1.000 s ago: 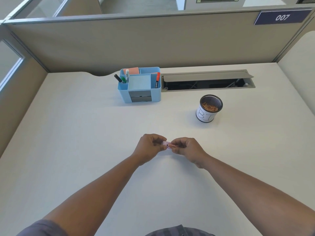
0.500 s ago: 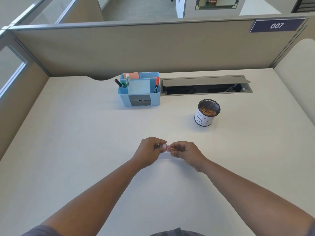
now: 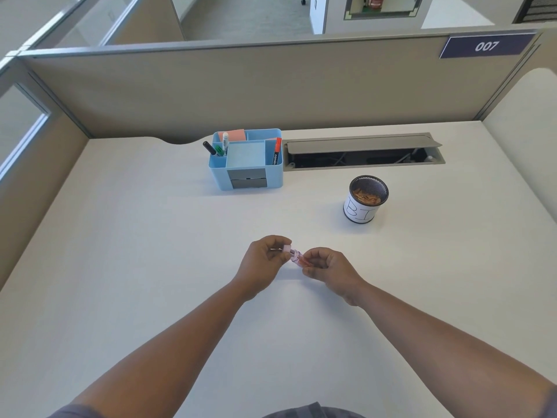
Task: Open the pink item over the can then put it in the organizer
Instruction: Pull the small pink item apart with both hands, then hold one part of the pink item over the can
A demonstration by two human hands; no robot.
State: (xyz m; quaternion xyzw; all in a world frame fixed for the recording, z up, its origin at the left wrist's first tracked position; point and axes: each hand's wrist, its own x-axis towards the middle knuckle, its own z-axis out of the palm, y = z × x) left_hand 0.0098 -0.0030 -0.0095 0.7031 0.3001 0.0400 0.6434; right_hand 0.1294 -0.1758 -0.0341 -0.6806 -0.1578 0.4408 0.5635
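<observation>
A small pink see-through item (image 3: pixel 297 259) is held low over the middle of the white desk (image 3: pixel 135 236). My left hand (image 3: pixel 263 262) pinches its pale pink cap end (image 3: pixel 286 248), which stands slightly apart from the body. My right hand (image 3: pixel 327 271) grips the other end, hiding part of it. The black mesh can (image 3: pixel 366 199), wrapped in a white label and holding orange bits, stands to the far right. The blue organizer (image 3: pixel 247 159) sits at the back of the desk, well beyond both hands.
The organizer holds several markers, a pink note pad and a light blue pad. A grey cable hatch (image 3: pixel 364 152) lies open behind the can. Beige partition walls (image 3: pixel 241 92) close in the desk at the back and on both sides.
My hands have drawn slightly apart, and the cap end now shows pulled away from the pink body. The camera has tilted up a little.
</observation>
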